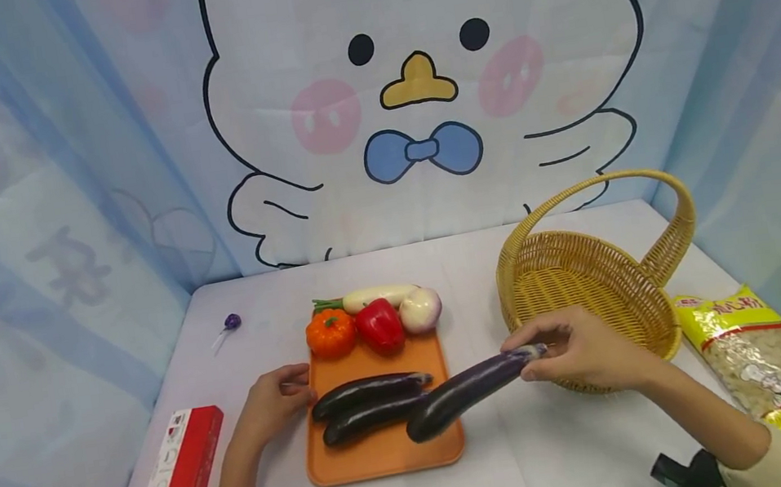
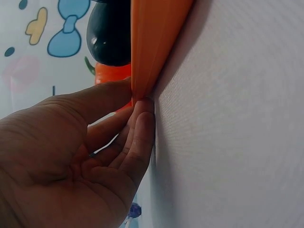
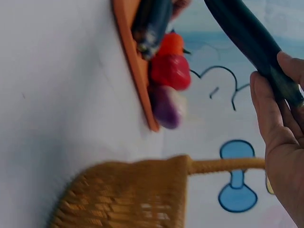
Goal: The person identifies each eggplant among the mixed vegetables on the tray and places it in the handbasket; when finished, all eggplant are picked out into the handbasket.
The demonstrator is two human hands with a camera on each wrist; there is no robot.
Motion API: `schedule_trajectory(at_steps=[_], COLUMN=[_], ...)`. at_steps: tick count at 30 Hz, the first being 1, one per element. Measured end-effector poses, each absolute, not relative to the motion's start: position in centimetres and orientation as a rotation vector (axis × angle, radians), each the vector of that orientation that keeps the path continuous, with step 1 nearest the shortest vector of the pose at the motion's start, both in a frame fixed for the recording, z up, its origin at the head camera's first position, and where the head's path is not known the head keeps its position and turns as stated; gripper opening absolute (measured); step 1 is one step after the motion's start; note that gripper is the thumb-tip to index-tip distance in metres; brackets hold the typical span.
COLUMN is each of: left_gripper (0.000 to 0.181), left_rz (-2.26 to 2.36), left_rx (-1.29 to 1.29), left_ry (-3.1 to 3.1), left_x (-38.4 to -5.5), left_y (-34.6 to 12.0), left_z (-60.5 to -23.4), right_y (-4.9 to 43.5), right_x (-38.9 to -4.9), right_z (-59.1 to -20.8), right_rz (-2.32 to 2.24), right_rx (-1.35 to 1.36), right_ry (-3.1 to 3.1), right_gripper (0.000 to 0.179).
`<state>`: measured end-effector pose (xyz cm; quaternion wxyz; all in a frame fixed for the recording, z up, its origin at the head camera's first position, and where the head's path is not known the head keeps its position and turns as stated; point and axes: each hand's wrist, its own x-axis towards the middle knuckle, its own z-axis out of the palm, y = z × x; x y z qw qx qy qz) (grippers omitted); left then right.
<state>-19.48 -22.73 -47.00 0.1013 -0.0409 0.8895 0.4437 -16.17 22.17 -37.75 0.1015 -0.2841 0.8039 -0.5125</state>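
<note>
My right hand (image 1: 586,349) pinches a long dark eggplant (image 1: 469,392) by its stem end. The eggplant slants down to the left, its thick end over the orange tray (image 1: 390,464). In the right wrist view the thumb and fingers (image 3: 268,107) close round its narrow end. Two more eggplants lie side by side on the tray, an upper eggplant (image 1: 366,392) and a lower eggplant (image 1: 366,423). At the tray's left edge is my left hand (image 1: 271,407). In the left wrist view its thumb and fingertips (image 2: 145,123) pinch the tray's rim.
Behind the eggplants sit an orange pepper (image 1: 332,334), a red pepper (image 1: 380,328), a white radish (image 1: 375,296) and a purple-white turnip (image 1: 420,310). A wicker basket (image 1: 584,251) stands right, beside a yellow food bag (image 1: 772,358). Left are a red pasta box (image 1: 184,476) and a lollipop (image 1: 232,322).
</note>
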Motion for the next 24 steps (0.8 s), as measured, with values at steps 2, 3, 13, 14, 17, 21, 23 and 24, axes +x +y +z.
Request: schedule_trajectory(at_steps=[2,3,13,14,17,21,23,24], left_gripper=[0.047,0.048,0.048,0.048,0.049,0.049,0.049,0.049], left_rz=[1.311,1.312,1.323,1.323,1.322,1.315,1.31,1.309], left_rx=[-0.123,-0.125,-0.127,-0.127,-0.13,-0.136,-0.135,-0.134], left_ry=[2.626,2.624,2.61,2.608,2.602,2.602,2.604,2.605], left_x=[-19.5,-19.5,-19.6,-19.6,-19.6,-19.7,-19.7,-19.7], left_y=[-22.8,-22.8,-22.8,-22.8,-22.8,-22.9,-23.0,-23.0], left_z=[-47.0,-47.0,-47.1,-47.1,-47.1,-47.2,-47.2,-47.2], right_y=[23.1,23.5,28.9,29.3,30.6,32.1,32.8,33.1], right_x=[-16.3,-16.4,-18.3,-18.5,-19.0,-19.7,-20.0,-20.1], right_z=[-36.8,-36.4,-33.0,-32.5,-31.4,-30.3,-30.0,-29.9], right_rz=[-1.485,-1.475,-1.476,-1.47,-1.431,-1.358,-1.326,-1.315], right_rx=[-0.865,-0.882,-0.979,-0.977,-0.988,-0.981,-0.967,-0.963], right_ry=[2.402,2.41,2.401,2.414,2.463,2.542,2.58,2.594], right_gripper=[0.029,0.029,0.032,0.032,0.032,0.033,0.034,0.034])
